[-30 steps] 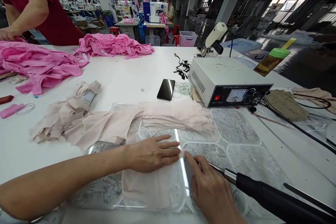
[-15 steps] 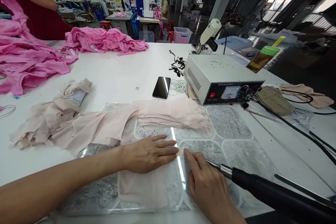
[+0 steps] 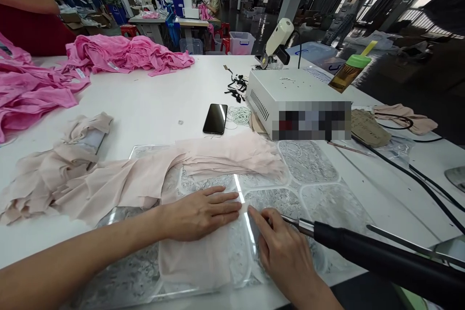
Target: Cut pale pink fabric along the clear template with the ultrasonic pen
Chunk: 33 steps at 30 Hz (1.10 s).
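Observation:
My left hand (image 3: 201, 214) lies flat, fingers stretched out, on a pale pink strip of thin fabric (image 3: 196, 264) over a clear sheet (image 3: 319, 210) with a grey marbled pattern. Just to its right, my right hand (image 3: 285, 252) points its index finger toward the left fingertips. Its other fingers curl around the metal shaft of a black-handled tool (image 3: 363, 247), which reaches in from the lower right. The tool's tip is hidden by the hand. Beyond the hands rests a layered stack of pale pink fabric pieces (image 3: 232, 155), running left into a crumpled pile (image 3: 54, 164).
A black phone (image 3: 215, 118) and a coil of thin cord (image 3: 240, 115) lie behind the stack. The grey metal box (image 3: 290, 89) stands at the right, near black cables (image 3: 388, 160). Pink garments (image 3: 127, 53) are heaped at the back left; a person in red (image 3: 32, 14) stands there.
The camera view has shifted, so the whole scene sits slightly farther left. Both hands keep nearly the same pose, and the fabric looks unchanged.

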### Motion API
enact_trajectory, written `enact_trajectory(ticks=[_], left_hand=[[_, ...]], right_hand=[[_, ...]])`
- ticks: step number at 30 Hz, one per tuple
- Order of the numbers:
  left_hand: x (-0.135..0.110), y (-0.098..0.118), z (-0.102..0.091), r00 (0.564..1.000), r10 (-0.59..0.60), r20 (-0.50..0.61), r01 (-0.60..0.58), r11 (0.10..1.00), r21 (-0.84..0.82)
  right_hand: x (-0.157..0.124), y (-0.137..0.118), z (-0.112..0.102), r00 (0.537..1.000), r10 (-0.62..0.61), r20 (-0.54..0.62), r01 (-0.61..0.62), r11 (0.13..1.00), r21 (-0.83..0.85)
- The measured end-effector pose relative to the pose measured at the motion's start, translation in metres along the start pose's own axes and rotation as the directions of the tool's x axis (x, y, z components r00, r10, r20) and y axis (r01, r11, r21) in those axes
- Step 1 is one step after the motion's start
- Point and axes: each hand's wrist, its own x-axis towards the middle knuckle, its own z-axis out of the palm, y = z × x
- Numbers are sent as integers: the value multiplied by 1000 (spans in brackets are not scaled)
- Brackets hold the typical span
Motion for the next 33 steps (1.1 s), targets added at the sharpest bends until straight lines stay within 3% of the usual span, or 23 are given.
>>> enact_trajectory(ticks=[6,14,33], left_hand=[[-2,0,0,1000,10,-1,-10,1000,3],[-2,0,0,1000,9,-3,-9,1000,18],[-3,0,-3,1000,24,-2,-24,999,23]], right_hand=[[-3,-1,0,999,12,-34,-12,1000,13],[4,-3,-1,996,9,89,-4,998,-58],[-10,-4,-2,1000,21,-23,-20,998,64]])
